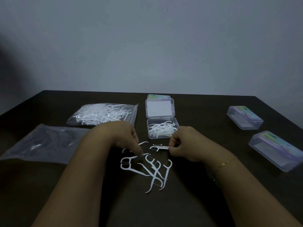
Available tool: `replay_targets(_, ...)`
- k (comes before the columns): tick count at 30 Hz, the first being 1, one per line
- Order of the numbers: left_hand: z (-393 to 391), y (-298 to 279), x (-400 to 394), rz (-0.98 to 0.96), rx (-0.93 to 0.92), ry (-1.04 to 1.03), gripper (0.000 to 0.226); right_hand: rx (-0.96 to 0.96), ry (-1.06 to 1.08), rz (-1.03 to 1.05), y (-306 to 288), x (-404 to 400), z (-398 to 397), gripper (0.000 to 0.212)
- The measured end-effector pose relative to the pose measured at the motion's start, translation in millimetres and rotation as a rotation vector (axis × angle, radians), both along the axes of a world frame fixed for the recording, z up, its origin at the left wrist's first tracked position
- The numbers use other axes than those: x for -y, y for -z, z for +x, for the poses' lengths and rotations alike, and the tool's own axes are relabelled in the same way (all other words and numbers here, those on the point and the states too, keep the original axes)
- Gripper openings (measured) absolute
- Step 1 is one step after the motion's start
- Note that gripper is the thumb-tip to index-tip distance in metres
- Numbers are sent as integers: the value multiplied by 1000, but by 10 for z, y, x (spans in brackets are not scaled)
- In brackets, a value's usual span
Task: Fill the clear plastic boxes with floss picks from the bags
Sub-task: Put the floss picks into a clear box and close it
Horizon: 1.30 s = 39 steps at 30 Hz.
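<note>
Right hand (pixel 179 145) pinching thin white floss picks (pixel 159 146) just before clear open box (pixel 162 129); left hand (pixel 126 138) fingertips curled down onto loose hooked picks (pixel 147 167) on dark table (pixel 213 202).

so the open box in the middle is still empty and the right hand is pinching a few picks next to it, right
Not quite. The head view shows the open box already holds a pile of picks, so it is not empty. The rest stands: the right hand pinches a few picks just in front of that box.
</note>
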<state>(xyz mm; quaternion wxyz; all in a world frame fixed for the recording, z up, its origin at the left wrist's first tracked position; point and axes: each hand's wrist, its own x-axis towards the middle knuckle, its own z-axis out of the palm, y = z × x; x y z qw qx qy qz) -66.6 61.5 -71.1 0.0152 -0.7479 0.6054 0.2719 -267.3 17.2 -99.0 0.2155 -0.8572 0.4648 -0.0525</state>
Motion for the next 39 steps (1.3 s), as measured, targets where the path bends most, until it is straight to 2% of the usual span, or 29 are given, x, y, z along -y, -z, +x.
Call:
replay_targets(3, -26, -5, -3, 34, 30, 5, 35, -20, 17, -7, 2, -5, 12, 13)
replay_targets(7, -10, 48, 37, -17, 36, -9, 16, -34, 16, -19, -4, -17, 8, 12)
replay_targets(10, -8, 60, 58, -29, 30, -30, 13, -20, 22, -23, 3, -21, 17, 14)
replay_targets(18, -82, 120, 103, -19, 168, -15, 32, -34, 23, -108, 25, -33, 54, 12)
replay_targets(24, -142, 151, 123, -65, 208, 22, 29, -29, 7, -213, 65, -48, 89, 12)
replay_targets(34, -134, 140, 132, -71, 163, -1, 24, -73, 46, -82, 10, -27, 40, 8)
replay_targets(39, -57, 64, 106, -143, 55, -57, 10, -88, 58, -17, 25, -3, 29, 9)
